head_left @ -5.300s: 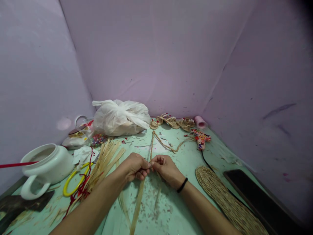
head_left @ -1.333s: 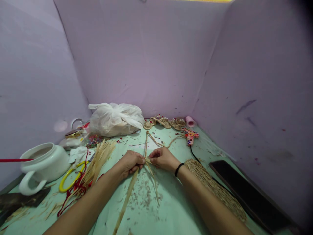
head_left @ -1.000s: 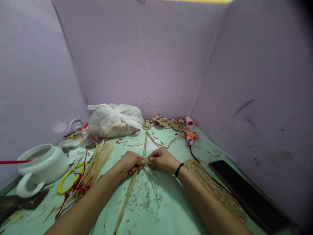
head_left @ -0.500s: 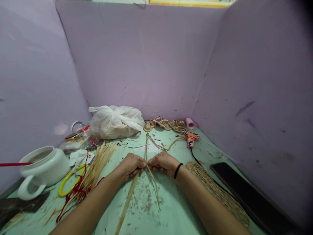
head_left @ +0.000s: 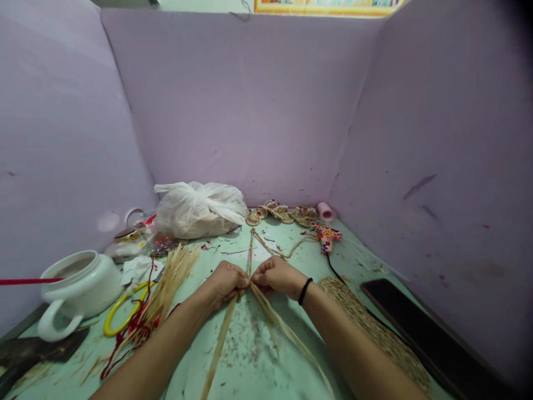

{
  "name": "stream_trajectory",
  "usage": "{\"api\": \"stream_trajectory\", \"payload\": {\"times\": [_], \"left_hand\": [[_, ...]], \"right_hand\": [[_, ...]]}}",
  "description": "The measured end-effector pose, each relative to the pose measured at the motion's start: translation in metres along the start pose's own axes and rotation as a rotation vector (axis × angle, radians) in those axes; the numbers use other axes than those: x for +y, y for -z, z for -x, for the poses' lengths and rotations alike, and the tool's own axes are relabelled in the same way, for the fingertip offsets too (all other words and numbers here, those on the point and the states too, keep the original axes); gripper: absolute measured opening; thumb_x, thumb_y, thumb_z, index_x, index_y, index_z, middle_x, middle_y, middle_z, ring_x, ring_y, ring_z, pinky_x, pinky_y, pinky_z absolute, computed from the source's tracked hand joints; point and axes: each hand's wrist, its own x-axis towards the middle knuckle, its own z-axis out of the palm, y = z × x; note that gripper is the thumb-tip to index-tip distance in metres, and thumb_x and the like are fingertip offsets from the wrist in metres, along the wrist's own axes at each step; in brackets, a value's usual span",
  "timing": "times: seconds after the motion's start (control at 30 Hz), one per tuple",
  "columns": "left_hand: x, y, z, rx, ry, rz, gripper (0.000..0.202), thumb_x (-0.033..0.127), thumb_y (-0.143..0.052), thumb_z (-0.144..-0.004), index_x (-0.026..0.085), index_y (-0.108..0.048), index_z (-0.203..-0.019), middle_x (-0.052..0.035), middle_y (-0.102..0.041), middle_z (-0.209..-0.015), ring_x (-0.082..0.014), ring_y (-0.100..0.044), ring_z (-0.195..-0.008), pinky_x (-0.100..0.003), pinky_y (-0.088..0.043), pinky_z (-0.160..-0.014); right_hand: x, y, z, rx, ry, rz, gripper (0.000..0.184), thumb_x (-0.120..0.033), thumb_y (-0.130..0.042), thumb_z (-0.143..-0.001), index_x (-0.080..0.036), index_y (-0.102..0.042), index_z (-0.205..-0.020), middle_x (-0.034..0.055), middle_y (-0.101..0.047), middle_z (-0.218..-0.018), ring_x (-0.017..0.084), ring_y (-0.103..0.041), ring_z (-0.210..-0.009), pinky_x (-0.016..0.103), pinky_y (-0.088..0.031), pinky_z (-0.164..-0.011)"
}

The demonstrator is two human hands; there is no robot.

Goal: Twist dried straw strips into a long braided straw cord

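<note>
My left hand [head_left: 225, 282] and my right hand [head_left: 275, 275] meet knuckle to knuckle at the middle of the green table [head_left: 258, 355]. Both are closed in a pinch on pale straw strands [head_left: 220, 341] at the near end of a thin straw braid [head_left: 250, 253]. The braid runs away from my hands toward the back wall. Loose strands fan out from the pinch toward me, one to the left and others to the right [head_left: 291, 339]. A black band sits on my right wrist.
A bundle of straw strips [head_left: 166, 283], a yellow ring [head_left: 114, 314] and red thread lie left. A white pot [head_left: 77, 289] stands far left. A white plastic bag [head_left: 200, 208], small straw sandals [head_left: 283, 212], a pink spool [head_left: 325, 211], a coiled straw mat [head_left: 370, 328] and a dark phone [head_left: 416, 322] are also here.
My hands stayed together on the braid. The loose strands under my right hand have swung out to the right, longer across the table. The view has tilted up a little.
</note>
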Motion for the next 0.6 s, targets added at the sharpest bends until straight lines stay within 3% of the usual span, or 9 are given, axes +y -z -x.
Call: {"api": "stream_trajectory", "payload": {"times": [0.3,0.4,0.5,0.6], "left_hand": [[0.003,0.004,0.006,-0.04,0.009,0.051,0.017,0.026,-0.056,-0.057,0.012,-0.052,-0.049,0.0045,-0.041,-0.032,-0.0017,-0.019,-0.024,-0.02,-0.007,-0.029],[0.003,0.004,0.006,-0.044,0.004,0.05,0.017,0.028,-0.056,-0.057,0.012,-0.054,-0.051,0.006,-0.035,-0.029,-0.0019,-0.017,-0.024,-0.02,-0.006,-0.03],[0.001,0.003,0.005,-0.021,0.002,0.072,0.018,0.028,-0.059,-0.055,0.011,-0.056,-0.055,0.004,-0.042,-0.034,-0.0016,-0.019,-0.025,-0.021,-0.006,-0.032],[0.001,0.004,0.004,-0.012,-0.017,0.064,0.02,0.029,-0.059,-0.054,0.01,-0.057,-0.057,0.0032,-0.045,-0.038,-0.001,-0.019,-0.026,-0.021,-0.006,-0.033]], "right_hand": [[0.008,-0.003,-0.008,0.11,0.027,-0.101,0.013,-0.01,-0.061,-0.059,-0.012,-0.053,-0.049,-0.0067,-0.044,-0.038,0.003,-0.035,-0.037,0.016,-0.029,-0.04],[0.006,-0.008,-0.003,0.057,-0.03,-0.225,0.016,-0.01,-0.059,-0.062,-0.014,-0.048,-0.051,-0.0059,-0.045,-0.039,0.004,-0.041,-0.037,0.016,-0.034,-0.041],[0.001,-0.011,0.004,-0.062,-0.098,-0.408,0.012,-0.01,-0.052,-0.068,-0.014,-0.047,-0.058,-0.0034,-0.051,-0.046,0.007,-0.048,-0.041,0.018,-0.041,-0.044],[0.001,-0.011,0.005,-0.124,-0.14,-0.451,0.015,-0.01,-0.048,-0.071,-0.013,-0.047,-0.057,-0.0047,-0.045,-0.041,0.003,-0.036,-0.032,0.014,-0.029,-0.033]]}}
